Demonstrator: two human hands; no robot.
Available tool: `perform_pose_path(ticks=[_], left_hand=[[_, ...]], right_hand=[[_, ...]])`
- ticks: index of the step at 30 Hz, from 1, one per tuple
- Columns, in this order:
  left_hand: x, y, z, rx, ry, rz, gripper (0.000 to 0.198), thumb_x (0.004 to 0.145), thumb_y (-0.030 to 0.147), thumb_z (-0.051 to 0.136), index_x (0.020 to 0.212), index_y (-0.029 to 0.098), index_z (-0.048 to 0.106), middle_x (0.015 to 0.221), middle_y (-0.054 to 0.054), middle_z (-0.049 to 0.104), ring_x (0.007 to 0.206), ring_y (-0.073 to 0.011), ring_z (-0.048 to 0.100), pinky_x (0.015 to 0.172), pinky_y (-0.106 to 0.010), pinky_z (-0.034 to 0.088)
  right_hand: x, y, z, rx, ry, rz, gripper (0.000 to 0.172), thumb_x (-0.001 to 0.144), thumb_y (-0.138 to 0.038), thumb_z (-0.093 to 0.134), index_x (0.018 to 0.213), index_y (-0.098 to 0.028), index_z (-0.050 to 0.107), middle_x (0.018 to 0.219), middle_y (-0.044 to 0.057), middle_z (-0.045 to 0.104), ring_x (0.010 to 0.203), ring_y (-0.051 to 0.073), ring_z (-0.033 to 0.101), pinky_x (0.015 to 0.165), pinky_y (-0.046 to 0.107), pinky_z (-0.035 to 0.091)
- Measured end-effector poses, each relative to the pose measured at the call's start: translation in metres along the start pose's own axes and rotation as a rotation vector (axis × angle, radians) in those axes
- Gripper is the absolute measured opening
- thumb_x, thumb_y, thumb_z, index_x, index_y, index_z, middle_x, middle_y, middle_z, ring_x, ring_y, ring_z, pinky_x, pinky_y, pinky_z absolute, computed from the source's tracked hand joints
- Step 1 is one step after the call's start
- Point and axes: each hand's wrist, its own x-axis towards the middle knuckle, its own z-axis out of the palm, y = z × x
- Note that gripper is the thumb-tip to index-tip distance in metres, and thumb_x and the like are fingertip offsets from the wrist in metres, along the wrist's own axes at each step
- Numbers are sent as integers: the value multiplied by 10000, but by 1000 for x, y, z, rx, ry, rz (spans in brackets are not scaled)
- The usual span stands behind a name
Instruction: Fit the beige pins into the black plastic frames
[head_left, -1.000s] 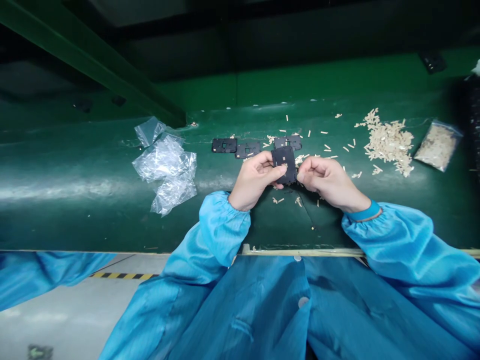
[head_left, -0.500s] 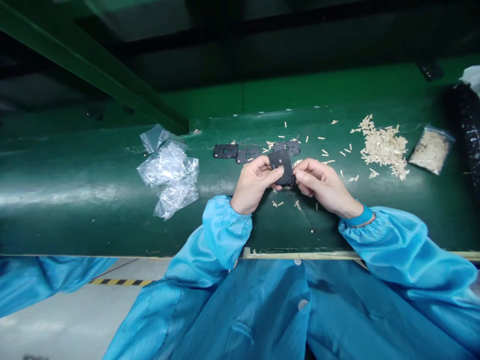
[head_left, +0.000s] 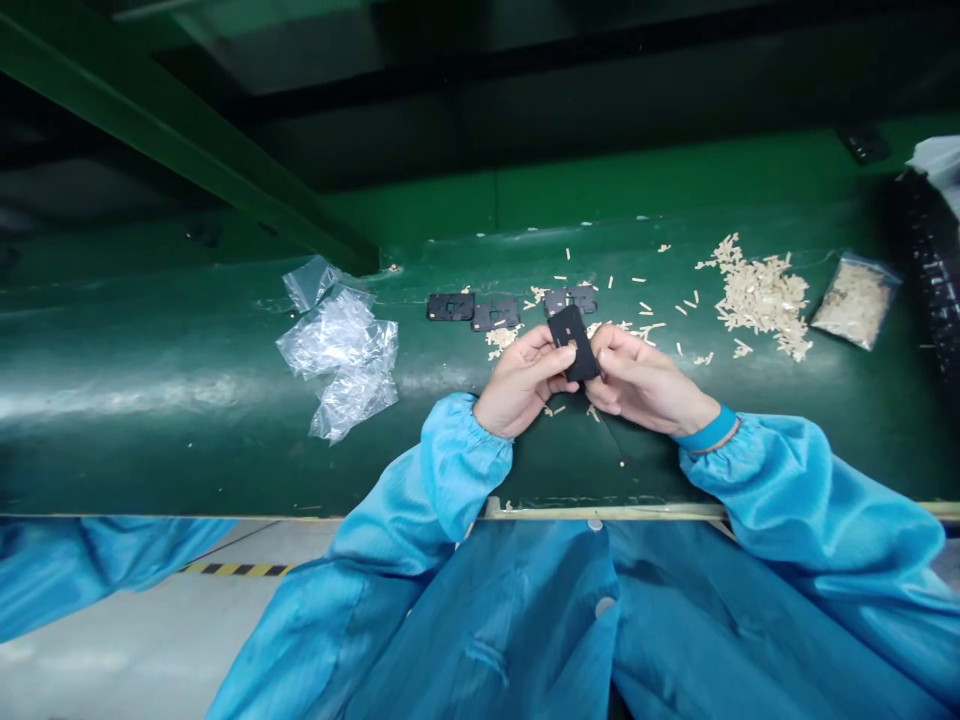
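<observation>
Both hands hold a small black rectangular plate with cut-outs (head_left: 574,343) above the green bench. It tilts, its top end leaning left. My left hand (head_left: 521,380) pinches its lower left side, and my right hand (head_left: 637,378) grips its right side with bent fingers. Just beyond the hands lie several similar black plates (head_left: 450,307) in a row. Scattered around them are small beige sticks (head_left: 502,338), with a heap of the same sticks (head_left: 761,297) farther right. A clear bag filled with beige pieces (head_left: 855,303) lies beyond that heap.
Crumpled clear plastic bags (head_left: 341,352) lie on the green bench (head_left: 187,450) to the left. A pale wooden strip (head_left: 600,512) runs along its near edge. A ribbed black hose (head_left: 930,260) stands at the far right. A blue sleeve (head_left: 75,570) shows at lower left.
The black plate has turned, now leaning left, and my hands have drawn closer together around it. The view has shifted slightly, so the bench items sit a little lower.
</observation>
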Motion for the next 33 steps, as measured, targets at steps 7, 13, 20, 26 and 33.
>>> perform_pose_path(ticks=[7,13,20,26,33], left_hand=[[5,0,-4,161,209,262,442,711,378,868,968,213,549,914,23,669,759,-90,671,642,-198,597],[6,-2,-6,231,209,299,467,696,426,871,927,210,528,888,15,665,721,-95,667,611,-203,580],[3,-3,-2,158,225,270,417,712,348,871,910,199,535,878,27,675,708,-72,669,618,-172,583],[1,-7,3,73,258,258,413,700,334,879,900,196,546,845,35,678,689,-68,667,612,-163,590],[-2,-9,10,-63,208,212,392,724,297,872,919,189,549,808,45,686,665,-64,670,612,-167,596]], right_hand=[[3,-4,0,-137,247,-121,299,869,-445,753,822,-198,591,686,-42,574,487,73,451,447,232,311],[3,-4,-1,-70,176,-29,291,864,-386,758,760,-189,570,649,-51,528,479,66,414,448,232,275],[3,-4,-1,-48,156,-95,273,877,-337,746,745,-189,559,603,-64,482,467,62,359,460,239,238],[1,2,4,-7,143,-99,284,885,-349,744,758,-198,539,606,-67,482,484,70,369,471,236,265],[-1,13,13,47,122,-182,233,935,-320,698,817,-201,536,635,-63,507,516,74,409,519,237,317]])
